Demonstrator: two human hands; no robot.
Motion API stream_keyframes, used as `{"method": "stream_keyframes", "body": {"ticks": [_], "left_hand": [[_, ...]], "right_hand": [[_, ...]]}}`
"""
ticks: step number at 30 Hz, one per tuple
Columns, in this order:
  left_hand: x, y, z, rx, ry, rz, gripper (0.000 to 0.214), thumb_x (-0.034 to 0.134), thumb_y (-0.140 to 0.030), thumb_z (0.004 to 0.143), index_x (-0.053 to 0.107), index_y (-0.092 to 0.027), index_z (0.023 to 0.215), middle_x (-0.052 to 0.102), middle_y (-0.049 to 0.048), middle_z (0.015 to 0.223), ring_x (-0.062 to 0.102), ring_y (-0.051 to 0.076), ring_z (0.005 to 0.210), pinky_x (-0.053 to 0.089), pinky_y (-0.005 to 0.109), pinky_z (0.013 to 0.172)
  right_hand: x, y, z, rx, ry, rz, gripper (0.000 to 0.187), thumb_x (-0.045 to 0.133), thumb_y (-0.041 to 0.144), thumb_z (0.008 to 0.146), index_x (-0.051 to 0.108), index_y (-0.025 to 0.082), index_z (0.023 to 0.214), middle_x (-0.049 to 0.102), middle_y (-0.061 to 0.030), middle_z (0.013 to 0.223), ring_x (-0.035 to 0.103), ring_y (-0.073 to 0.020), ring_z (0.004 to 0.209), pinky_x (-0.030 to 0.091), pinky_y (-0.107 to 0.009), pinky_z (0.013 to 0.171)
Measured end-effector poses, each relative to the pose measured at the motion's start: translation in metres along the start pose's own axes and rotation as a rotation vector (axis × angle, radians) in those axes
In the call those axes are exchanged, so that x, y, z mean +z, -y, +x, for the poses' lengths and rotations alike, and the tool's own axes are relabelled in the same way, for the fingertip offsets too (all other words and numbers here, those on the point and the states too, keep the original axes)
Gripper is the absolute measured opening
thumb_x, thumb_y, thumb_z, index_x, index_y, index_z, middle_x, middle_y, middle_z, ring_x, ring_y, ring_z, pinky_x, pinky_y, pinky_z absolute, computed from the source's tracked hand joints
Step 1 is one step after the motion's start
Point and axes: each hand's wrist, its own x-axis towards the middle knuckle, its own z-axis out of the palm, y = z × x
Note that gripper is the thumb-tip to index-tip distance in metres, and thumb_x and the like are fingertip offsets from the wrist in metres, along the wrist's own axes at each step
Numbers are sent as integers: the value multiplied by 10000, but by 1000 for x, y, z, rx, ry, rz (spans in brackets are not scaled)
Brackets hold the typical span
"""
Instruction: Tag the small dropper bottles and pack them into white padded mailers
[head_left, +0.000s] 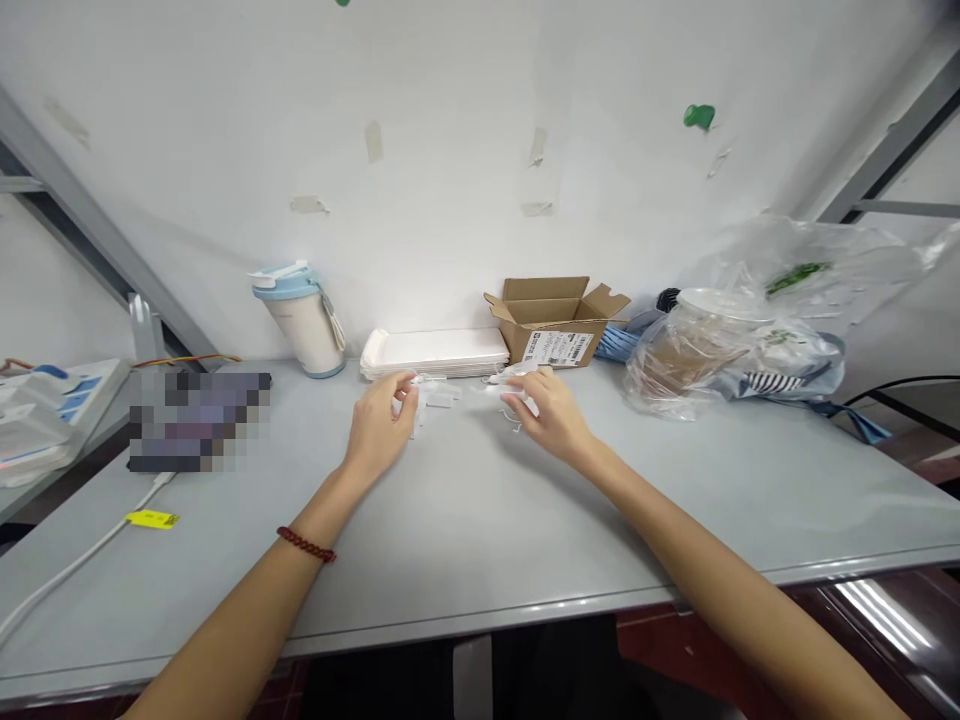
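Head view, fingers (pixel 409 404) holding plastic (pixel 441 397), table (pixel 480 520)

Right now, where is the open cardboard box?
In the head view, the cardboard box stands right of centre at the back of the table, by the wall, immediately right of the white stack and just beyond the right hand.

Both bare arms in from bottom corners, angled inward. Left hand (pixel 379 425): back toward camera, fingers curled, thumb and index in a pinch. Right hand (pixel 553 412): fingers bent, pointing inward, thumb below index, also pinching. Wrists roughly straight. Hands face each other, roughly level, not touching.
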Motion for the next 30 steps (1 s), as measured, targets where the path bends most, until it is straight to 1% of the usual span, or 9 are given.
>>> {"method": "stream_keyframes", "body": {"ticks": [2, 5, 7, 9, 12, 14, 20, 23, 30], "left_hand": [[2, -3, -3, 74, 91, 8, 256, 449, -311, 842, 643, -169, 931, 676, 54, 829, 590, 170, 729, 456, 274, 621], [4, -8, -6, 114, 168, -20, 242, 477, -311, 818, 651, -174, 915, 677, 49, 800, 588, 171, 710, 454, 279, 619], [3, -12, -7, 67, 210, -97, 277, 511, -330, 797, 645, -172, 982, 676, 48, 818, 593, 168, 710, 458, 275, 619], [0, -16, -6, -3, 302, -212, 316, 526, -370, 795, 646, -176, 1014, 678, 50, 835, 604, 173, 746, 460, 273, 632], [-5, -21, -3, -120, 455, -376, 353, 532, -433, 790, 659, -180, 1001, 684, 57, 833, 602, 182, 755, 451, 277, 622], [-6, -24, -2, -194, 504, -440, 360, 571, -451, 757, 667, -175, 968, 681, 61, 812, 582, 174, 696, 437, 275, 580], [-4, -27, -3, -277, 511, -543, 304, 606, -468, 737, 660, -169, 737, 631, 33, 726, 483, 113, 551, 410, 252, 511], [-2, -24, -4, -311, 513, -618, 295, 617, -451, 745, 666, -160, 732, 628, 30, 738, 460, 93, 531, 403, 247, 517], [2, -18, -5, -387, 532, -810, 278, 660, -418, 739, 674, -145, 782, 618, 54, 772, 501, 121, 638, 399, 240, 515]], "right_hand": [[0, 8, -2, 58, -106, 244, 215, 462, 312, 908, 617, 168, 942, 662, -63, 829, 537, -170, 761, 403, -286, 685], [1, 20, -5, 145, -81, 458, 244, 450, 353, 911, 619, 179, 888, 644, -26, 742, 531, -134, 672, 390, -243, 597], [2, 24, -7, 178, -52, 514, 262, 448, 369, 907, 622, 177, 866, 634, -21, 722, 528, -126, 659, 379, -233, 577], [4, 25, -7, 221, -36, 548, 281, 446, 391, 902, 623, 176, 863, 635, -21, 723, 529, -125, 659, 372, -231, 569], [6, 22, -7, 297, -21, 600, 314, 439, 430, 897, 621, 174, 880, 639, -22, 722, 534, -129, 663, 368, -237, 571], [7, 20, -6, 322, -18, 626, 328, 442, 448, 892, 620, 173, 884, 639, -21, 720, 529, -130, 654, 371, -242, 578], [10, 22, -7, 315, 20, 639, 318, 451, 434, 885, 625, 168, 878, 647, -22, 722, 521, -126, 649, 376, -245, 598], [9, 24, -7, 290, 33, 649, 302, 456, 415, 887, 626, 166, 868, 651, -19, 721, 536, -127, 670, 374, -240, 608], [8, 28, -7, 278, 52, 639, 296, 452, 404, 886, 625, 166, 856, 650, -18, 721, 528, -125, 658, 364, -233, 585]]}}
